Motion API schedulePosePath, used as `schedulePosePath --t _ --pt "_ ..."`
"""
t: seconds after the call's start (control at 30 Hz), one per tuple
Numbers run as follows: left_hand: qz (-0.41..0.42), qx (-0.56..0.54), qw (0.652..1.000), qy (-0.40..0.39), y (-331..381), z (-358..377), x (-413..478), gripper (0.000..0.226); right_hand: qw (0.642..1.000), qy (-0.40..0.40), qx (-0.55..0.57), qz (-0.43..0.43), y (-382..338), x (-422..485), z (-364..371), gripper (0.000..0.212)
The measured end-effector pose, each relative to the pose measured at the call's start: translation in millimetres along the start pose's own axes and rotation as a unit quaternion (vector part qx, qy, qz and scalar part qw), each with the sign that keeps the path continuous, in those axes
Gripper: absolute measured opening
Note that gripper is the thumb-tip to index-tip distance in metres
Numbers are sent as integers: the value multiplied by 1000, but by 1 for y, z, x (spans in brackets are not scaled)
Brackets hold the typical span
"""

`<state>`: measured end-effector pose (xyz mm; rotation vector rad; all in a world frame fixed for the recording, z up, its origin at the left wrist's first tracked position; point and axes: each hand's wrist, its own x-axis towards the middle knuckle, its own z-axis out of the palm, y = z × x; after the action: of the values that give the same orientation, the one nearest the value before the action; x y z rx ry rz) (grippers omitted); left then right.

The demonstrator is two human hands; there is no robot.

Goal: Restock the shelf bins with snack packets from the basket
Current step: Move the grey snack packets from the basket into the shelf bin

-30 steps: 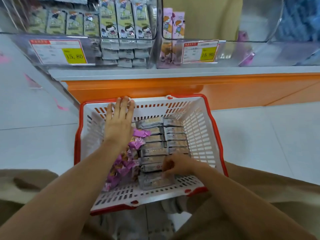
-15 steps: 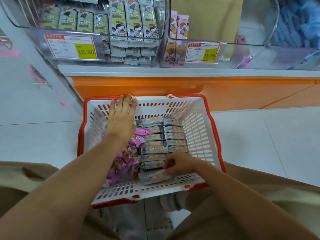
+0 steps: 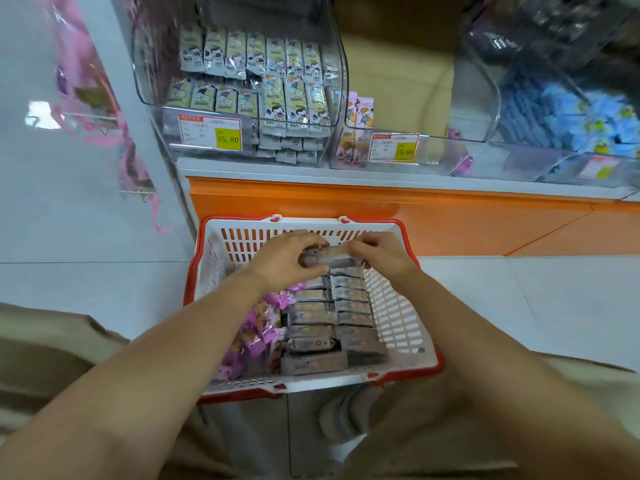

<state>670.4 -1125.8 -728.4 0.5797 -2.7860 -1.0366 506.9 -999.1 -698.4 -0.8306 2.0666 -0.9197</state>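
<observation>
QA: Hands at that frame, what did they hold?

Dev: Both were on one grey packet (image 3: 329, 260), lifted over the far end of the basket (image 3: 408, 233). The left hand (image 3: 285, 261) had its fingers (image 3: 304, 239) curled round the left end. The right hand (image 3: 382, 256) pinched the right end. The packet lay level, long side across.

QA: Rest of the stock?

Dev: Two rows of the same grey packets (image 3: 322, 317) stood packed in the basket's right half. Pink packets (image 3: 258, 332) lay in a loose heap on its left. The basket sat on the floor (image 3: 86, 289), close to the orange shelf base (image 3: 346, 206).

QA: Bins?

Dev: The left bin (image 3: 156, 81) was well filled with pale green packets (image 3: 277, 60). The middle bin (image 3: 440, 148) was nearly bare, with two pink-wrapped ones (image 3: 360, 110) at its left wall. The right bin (image 3: 491, 81) held blue packets (image 3: 571, 112), blurred. No bin in view showed grey stock, so the destination could not be told.

QA: Handling?

Dev: It was judged light, film-wrapped and slick, and the contents were likely crushable. It looked best gripped across the long edges of the body, thumb opposite fingers. The crimped end seals looked like they would flex and slip. One hand seemed enough, with a gentle squeeze.
</observation>
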Motion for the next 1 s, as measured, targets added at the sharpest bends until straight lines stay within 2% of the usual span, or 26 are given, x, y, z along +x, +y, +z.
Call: schedulePosePath --t 0.1,0.17,0.2,0.27,0.37,0.5,0.6,0.67,0.73,0.77,0.83,0.9,1.0 --pt "1 -44 999 32 2 -13 -4 40 997 35 51 -38 -26 -6 0 33" --pt "-17 -166 984 68 2 -21 -9 28 987 43 145 -62 -42 -12 2 42" --pt "-35 -239 967 86 3 -25 -12 24 982 40 171 -75 -49 -15 3 39" --pt "-71 -364 920 126 7 -34 -18 24 984 33 136 -109 -58 -21 9 31" --pt "-92 -466 869 140 7 -46 -23 27 984 20 55 -167 -66 -27 22 40" --pt "-89 -495 859 100 12 -61 -27 23 972 35 9 -232 -85 -33 35 39" --pt "-72 -499 858 101 15 -73 -27 24 962 65 -11 -264 -100 -36 38 33" --pt "-45 -439 888 131 15 -82 -25 22 958 84 -14 -275 -109 -34 38 31" --pt "-28 -294 928 226 10 -90 -22 25 953 101 -2 -284 -118 -29 37 27" --pt "-33 -197 933 301 9 -94 -22 33 950 114 3 -291 -123 -25 36 24" --pt "-51 -34 901 430 5 -107 -24 48 942 144 7 -302 -135 -16 34 20" --pt "-61 77 896 434 -7 -115 -22 61 937 165 3 -309 -150 -5 33 18" --pt "-92 185 907 366 -25 -119 -19 75 933 180 -16 -310 -174 14 38 17"
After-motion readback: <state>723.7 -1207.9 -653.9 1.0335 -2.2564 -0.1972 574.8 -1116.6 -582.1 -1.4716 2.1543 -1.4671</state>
